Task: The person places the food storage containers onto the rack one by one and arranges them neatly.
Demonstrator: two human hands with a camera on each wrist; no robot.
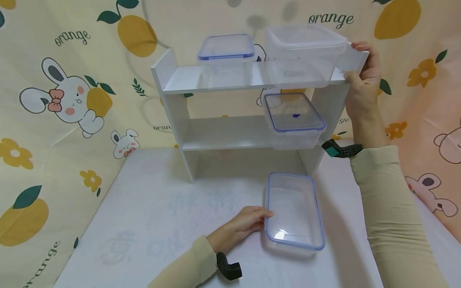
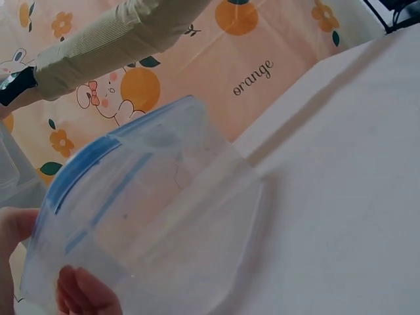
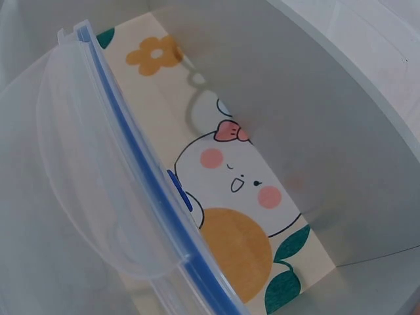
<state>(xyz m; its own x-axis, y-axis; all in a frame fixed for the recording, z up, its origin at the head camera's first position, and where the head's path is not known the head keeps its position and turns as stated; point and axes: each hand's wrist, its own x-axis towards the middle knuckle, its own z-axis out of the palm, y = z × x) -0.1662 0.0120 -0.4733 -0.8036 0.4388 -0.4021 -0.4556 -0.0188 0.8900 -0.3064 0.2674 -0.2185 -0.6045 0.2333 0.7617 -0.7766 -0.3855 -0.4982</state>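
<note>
My left hand (image 1: 245, 222) pinches the left edge of a clear plastic food container (image 1: 294, 212) with a blue-rimmed lid, thumb on top. In the left wrist view the container (image 2: 170, 216) looks tilted, and fingertips (image 2: 85, 292) show on its side. At the upper right, my right hand (image 1: 364, 90) grips the top of the side panel of a white shelf unit (image 1: 223, 132). A second blue-rimmed container (image 1: 297, 114) sits on the middle shelf at the right; the right wrist view shows its lid edge (image 3: 147, 170) close up. The right hand is outside that view.
On the top shelf stand a small blue-lidded container (image 1: 226, 56) at the left and a larger clear container (image 1: 304, 56) at the right. The shelf unit rests on a white table (image 1: 151, 208). A patterned cloth (image 1: 72, 160) hangs behind.
</note>
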